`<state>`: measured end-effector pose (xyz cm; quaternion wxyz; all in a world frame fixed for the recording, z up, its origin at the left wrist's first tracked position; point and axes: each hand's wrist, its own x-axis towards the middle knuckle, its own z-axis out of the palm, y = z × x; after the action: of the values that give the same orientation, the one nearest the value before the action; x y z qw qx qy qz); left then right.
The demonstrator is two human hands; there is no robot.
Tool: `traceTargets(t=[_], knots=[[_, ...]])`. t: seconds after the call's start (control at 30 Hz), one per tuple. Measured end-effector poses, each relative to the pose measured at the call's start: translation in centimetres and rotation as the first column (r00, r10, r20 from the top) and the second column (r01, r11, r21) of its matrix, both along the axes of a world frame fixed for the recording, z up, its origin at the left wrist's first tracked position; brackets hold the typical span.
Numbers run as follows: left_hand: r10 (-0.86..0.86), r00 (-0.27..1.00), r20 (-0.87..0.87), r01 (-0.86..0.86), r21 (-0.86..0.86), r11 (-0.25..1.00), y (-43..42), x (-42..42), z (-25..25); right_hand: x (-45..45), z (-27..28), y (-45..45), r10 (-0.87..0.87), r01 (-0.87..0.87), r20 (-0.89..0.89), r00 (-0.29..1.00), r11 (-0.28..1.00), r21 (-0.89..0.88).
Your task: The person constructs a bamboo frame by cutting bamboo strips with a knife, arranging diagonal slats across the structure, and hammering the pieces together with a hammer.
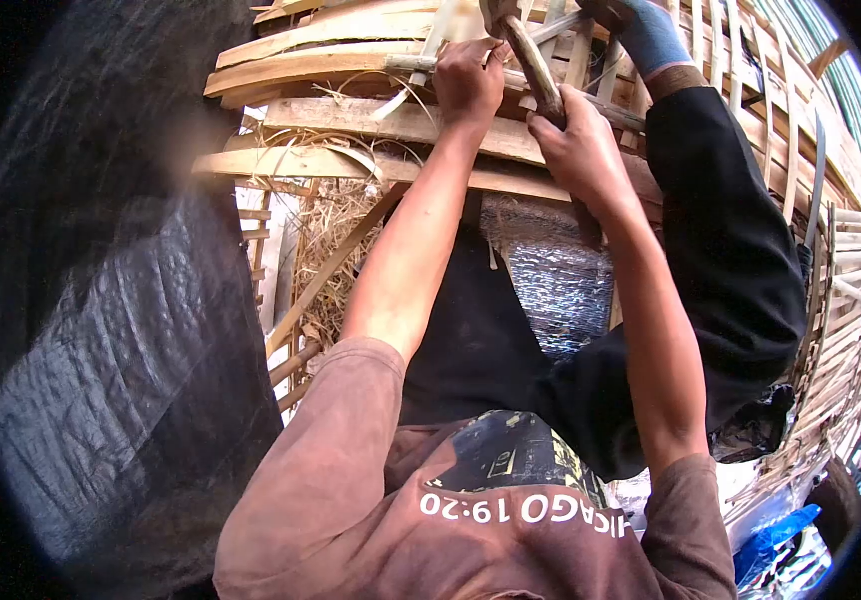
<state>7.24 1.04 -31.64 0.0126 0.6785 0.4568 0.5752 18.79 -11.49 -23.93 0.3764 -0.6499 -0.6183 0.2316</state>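
Observation:
My right hand [586,150] is wrapped round the wooden handle of a hammer [533,60]. The hammer's head is at the top edge of the view, partly cut off, close above my left hand. My left hand [469,85] is closed, with thumb and fingers pinched together over a thin bamboo pole [409,63]. Whatever small thing it may pinch is hidden by the fingers. Beneath both hands lie split bamboo slats [351,115], laid crosswise with narrower strips.
A foot in a blue sock [651,40] rests on the slats at upper right. Loose shavings [336,240] hang below the slats. Black plastic sheeting [131,350] covers the left side. A bamboo lattice [851,290] stands at right, with a blue plastic bag [776,540] near it.

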Motion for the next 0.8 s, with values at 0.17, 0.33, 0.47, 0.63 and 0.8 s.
traceTargets(t=[0.17,0.33,0.47,0.63,0.8], knots=[[-0.006,1.0,0.025,0.006,-0.002,1.0,0.0,0.0,-0.4,-0.6,2.5,-0.4,0.005,0.008,-0.162,0.987,0.997,0.077],[-0.011,1.0,-0.021,0.011,0.034,0.999,-0.1,-0.1,0.0,-0.4,0.3,0.1,-0.019,0.019,0.008,1.0,1.0,0.021],[0.031,0.999,0.012,-0.031,-0.019,0.999,-0.6,0.1,0.3,-0.1,1.7,0.0,0.002,0.004,-0.167,0.986,0.999,0.035],[-0.001,1.0,0.016,0.001,-0.012,1.0,-0.2,0.0,-0.2,-0.2,0.5,0.1,-0.03,0.02,-0.13,0.991,0.997,-0.079],[0.033,0.999,0.001,-0.033,-0.076,0.997,-1.0,0.1,0.8,-0.3,1.2,0.3,-0.013,0.016,-0.166,0.986,1.0,0.017]])
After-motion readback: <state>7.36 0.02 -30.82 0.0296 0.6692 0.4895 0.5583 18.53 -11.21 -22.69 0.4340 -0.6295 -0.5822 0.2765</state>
